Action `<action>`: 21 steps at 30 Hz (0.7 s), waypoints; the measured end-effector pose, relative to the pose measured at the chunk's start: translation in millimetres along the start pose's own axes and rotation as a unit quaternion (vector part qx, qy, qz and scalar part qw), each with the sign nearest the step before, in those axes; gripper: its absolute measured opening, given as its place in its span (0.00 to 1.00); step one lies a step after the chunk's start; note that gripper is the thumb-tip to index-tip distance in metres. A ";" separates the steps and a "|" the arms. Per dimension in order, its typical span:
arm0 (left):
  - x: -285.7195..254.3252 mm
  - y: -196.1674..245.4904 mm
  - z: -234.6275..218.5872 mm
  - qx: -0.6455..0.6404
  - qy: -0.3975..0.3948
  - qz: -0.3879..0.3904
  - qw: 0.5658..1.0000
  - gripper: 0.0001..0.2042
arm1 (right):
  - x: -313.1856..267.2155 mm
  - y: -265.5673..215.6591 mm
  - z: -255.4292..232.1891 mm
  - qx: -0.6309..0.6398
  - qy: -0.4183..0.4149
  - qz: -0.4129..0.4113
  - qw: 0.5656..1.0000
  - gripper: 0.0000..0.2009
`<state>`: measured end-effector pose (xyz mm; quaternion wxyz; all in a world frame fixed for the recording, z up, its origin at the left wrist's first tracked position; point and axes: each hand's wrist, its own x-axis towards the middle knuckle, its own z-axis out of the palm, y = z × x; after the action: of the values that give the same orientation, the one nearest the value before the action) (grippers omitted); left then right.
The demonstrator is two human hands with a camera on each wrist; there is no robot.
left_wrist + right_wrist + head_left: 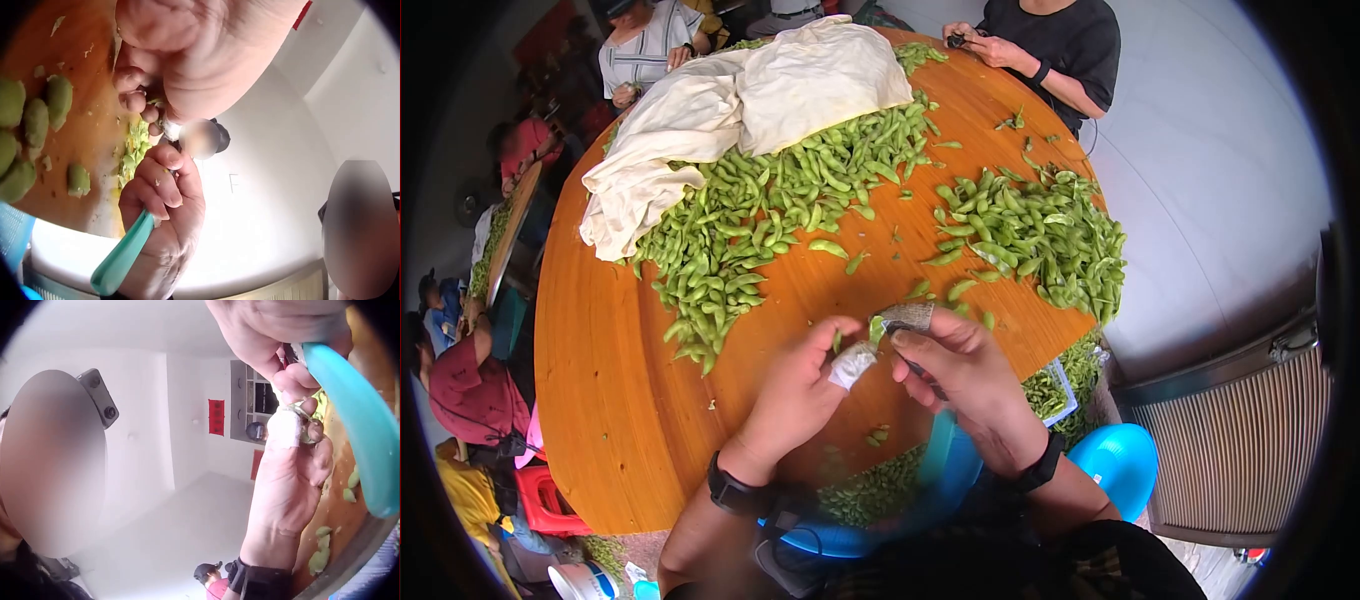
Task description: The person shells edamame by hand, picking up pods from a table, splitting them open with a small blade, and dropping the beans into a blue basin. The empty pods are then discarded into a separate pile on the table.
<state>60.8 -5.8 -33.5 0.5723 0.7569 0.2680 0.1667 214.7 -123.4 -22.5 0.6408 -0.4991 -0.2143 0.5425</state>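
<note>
In the head view my left hand [785, 405], its thumb wrapped in white tape, pinches a green soybean pod [877, 328] over the table's near edge. My right hand [980, 385] meets it there, a grey wrap round one finger. That hand grips a tool with a curved teal handle [356, 419]; the fingers hide its working end. Below both hands, a blue basin [825, 543] holds shelled green beans [870, 490]. Several loose beans [59, 103] lie on the wood in the left wrist view.
A big pod heap [800, 190] lies across the round wooden table [610, 400], partly under a cream cloth [825, 80]. Another pod pile [1040, 235] is at the right. A person in black [1050, 50] sits opposite. A blue stool-like object [1122, 465] stands low right.
</note>
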 end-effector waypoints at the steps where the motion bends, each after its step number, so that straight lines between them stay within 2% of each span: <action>1: 0.1 -1.6 -1.1 0.000 0.001 0.000 1.000 0.11 | -0.8 -0.3 1.1 0.000 -0.001 0.001 1.000 0.07; 4: 1.9 -5.0 -2.8 -0.016 -0.040 -0.008 0.999 0.09 | -4.7 -3.2 3.1 0.004 -0.013 0.001 1.000 0.08; 6: 2.6 -1.8 -0.4 0.029 0.005 0.084 0.996 0.02 | -7.7 -6.0 1.2 -0.040 -0.043 0.000 0.998 0.08; 9: 2.3 -1.2 -3.3 0.100 0.005 0.098 0.990 0.06 | -11.6 -7.0 2.5 -0.084 -0.046 0.010 0.995 0.08; 12: 3.5 -2.5 -0.6 0.094 0.024 0.116 0.988 0.03 | -9.2 -1.5 -1.6 -0.070 -0.047 -0.016 0.996 0.08; 13: 3.4 -0.6 1.2 0.094 0.023 0.116 0.988 0.03 | -9.4 0.4 -1.5 -0.070 -0.046 -0.016 0.996 0.08; 15: 1.9 6.7 3.5 0.116 0.117 0.048 0.985 0.04 | -9.8 5.4 2.7 -0.091 0.004 -0.063 0.994 0.08; 16: 0.4 8.5 3.1 0.116 0.116 0.049 0.985 0.04 | -9.7 8.4 5.4 -0.091 0.005 -0.063 0.994 0.08; 18: -3.0 9.8 2.5 0.158 0.052 0.066 0.984 0.05 | -9.5 15.0 11.3 -0.146 0.072 -0.147 0.976 0.08; 19: -2.1 7.6 3.4 0.158 0.051 0.066 0.984 0.05 | -10.0 17.7 13.9 -0.146 0.073 -0.147 0.975 0.08; 21: -0.6 1.0 5.1 0.163 0.045 0.143 0.975 0.06 | -11.4 22.3 18.1 -0.134 0.051 -0.173 0.974 0.07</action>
<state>63.3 -10.3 -34.0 0.3990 0.8620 0.2063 0.2350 185.6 -128.3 -31.5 0.6621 -0.5631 -0.3351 0.3636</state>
